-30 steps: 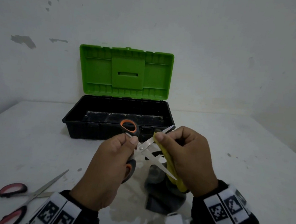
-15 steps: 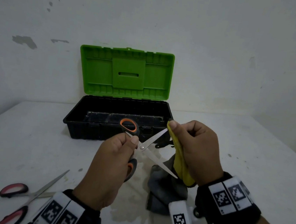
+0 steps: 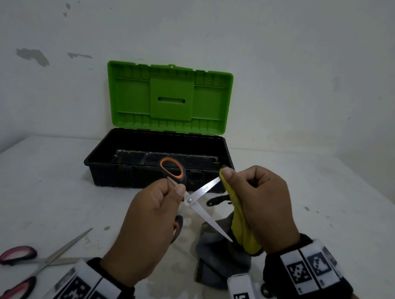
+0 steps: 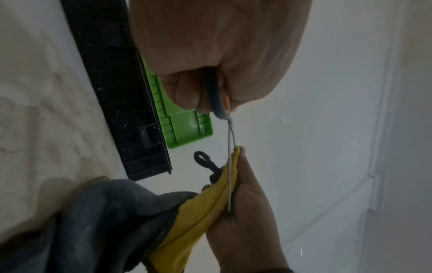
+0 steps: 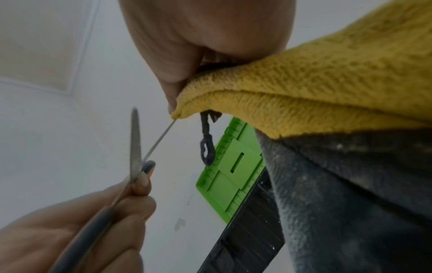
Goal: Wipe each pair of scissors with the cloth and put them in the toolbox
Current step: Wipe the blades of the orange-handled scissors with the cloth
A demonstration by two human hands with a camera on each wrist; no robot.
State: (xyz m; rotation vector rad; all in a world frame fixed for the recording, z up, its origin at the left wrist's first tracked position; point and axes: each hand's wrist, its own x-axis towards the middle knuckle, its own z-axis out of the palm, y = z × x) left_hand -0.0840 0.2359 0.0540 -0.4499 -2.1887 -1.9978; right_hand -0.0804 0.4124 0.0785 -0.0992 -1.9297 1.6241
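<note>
Left hand grips the orange-handled scissors by the lower handle, fingers curled round it, thumb up near the pivot; blades spread wide. Right hand pinches the cloth, its yellow face folded over the tip of the upper blade, grey part hanging down to the worktop. We read the left wrist view as showing that blade edge-on inside the fold, thumb one side, fingers the other. The wiped blade's long axis runs from the pivot up and to the right, toward the right hand; the other blade points down and right, bare, its tip just beside the hanging cloth. We judge the stroke on this blade is at its tip end; the lower blade looks to be next, and the right hand is the nearer to it. The toolbox stands open just beyond both hands, green lid up. A second, red-handled pair lies on the worktop to the left, well apart, likely not yet wiped.
</note>
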